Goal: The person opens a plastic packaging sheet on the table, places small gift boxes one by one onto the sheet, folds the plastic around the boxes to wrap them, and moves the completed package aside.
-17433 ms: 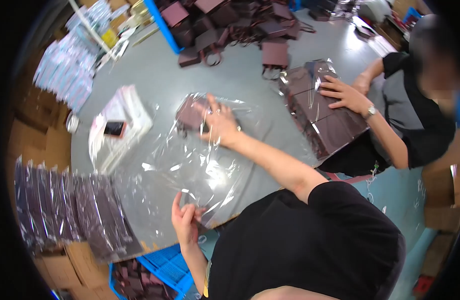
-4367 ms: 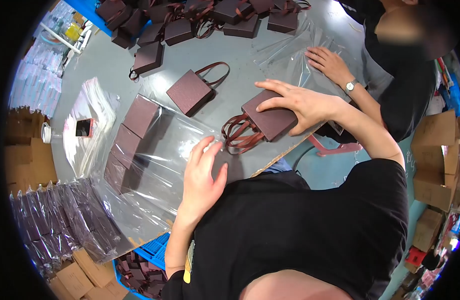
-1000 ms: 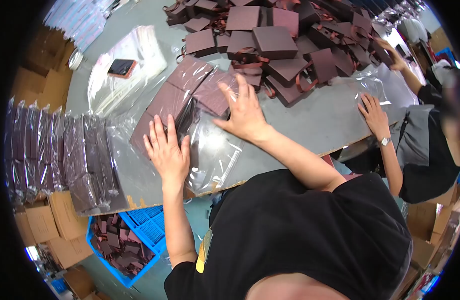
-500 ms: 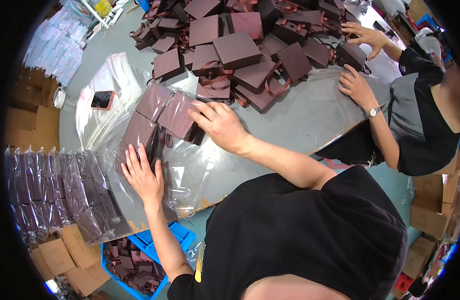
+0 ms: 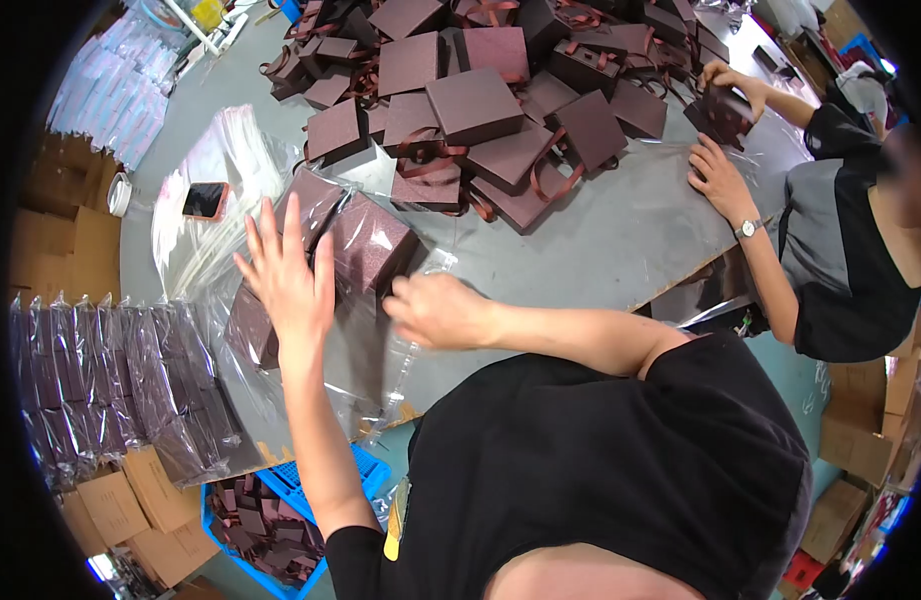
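Dark maroon gift boxes lie side by side inside a clear plastic bag on the grey table. My left hand rests flat over the bagged boxes with its fingers spread. At the bag's near right side, my right hand is closed, its curled fingers pinching the plastic by the corner of a box. The exact grip is slightly blurred. Just beyond the bag rises a big pile of the same boxes, several with reddish ribbon handles.
A phone lies on a stack of clear bags. Rows of bagged boxes stand at the left edge. Below the table is a blue crate of small maroon pieces. At right, a co-worker's hands handle a dark box.
My left hand has slid up over the boxes. My right hand has come down off the box top and closed at the bag's edge. The boxes have tilted; the co-worker has lifted a box.
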A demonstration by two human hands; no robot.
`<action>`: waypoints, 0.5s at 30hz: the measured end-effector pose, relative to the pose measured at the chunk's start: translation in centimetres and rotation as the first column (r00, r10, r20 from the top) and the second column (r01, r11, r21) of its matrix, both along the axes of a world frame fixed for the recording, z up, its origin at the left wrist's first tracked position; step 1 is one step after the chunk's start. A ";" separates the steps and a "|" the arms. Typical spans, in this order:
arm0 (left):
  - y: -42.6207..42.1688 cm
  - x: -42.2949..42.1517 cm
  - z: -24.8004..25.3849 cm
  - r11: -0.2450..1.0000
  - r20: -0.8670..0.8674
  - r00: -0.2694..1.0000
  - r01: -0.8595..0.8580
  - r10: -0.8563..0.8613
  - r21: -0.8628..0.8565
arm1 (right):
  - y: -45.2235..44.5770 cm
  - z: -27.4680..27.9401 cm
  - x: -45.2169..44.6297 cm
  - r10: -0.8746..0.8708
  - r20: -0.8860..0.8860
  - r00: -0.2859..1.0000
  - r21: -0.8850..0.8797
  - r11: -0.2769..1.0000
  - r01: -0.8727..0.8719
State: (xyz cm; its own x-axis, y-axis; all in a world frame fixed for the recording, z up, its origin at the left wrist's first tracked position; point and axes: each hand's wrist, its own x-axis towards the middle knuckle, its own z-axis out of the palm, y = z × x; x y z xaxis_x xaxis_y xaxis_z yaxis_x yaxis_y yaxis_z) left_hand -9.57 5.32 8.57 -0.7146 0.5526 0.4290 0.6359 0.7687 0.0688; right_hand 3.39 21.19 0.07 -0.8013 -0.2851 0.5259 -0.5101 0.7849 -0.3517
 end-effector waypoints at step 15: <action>2.4 -4.5 -0.7 0.992 0.130 0.989 0.061 -0.076 0.113 | 13.6 7.4 3.2 -0.192 0.082 0.978 -0.351 0.913 0.208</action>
State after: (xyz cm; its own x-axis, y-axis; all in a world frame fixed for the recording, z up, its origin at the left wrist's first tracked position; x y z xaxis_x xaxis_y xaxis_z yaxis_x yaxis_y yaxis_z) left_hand -14.03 7.77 7.88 -0.7317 0.5575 0.3921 0.6660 0.7072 0.2374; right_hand 6.60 34.75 7.51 -0.8469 0.0829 0.5253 -0.3331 0.6874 -0.6454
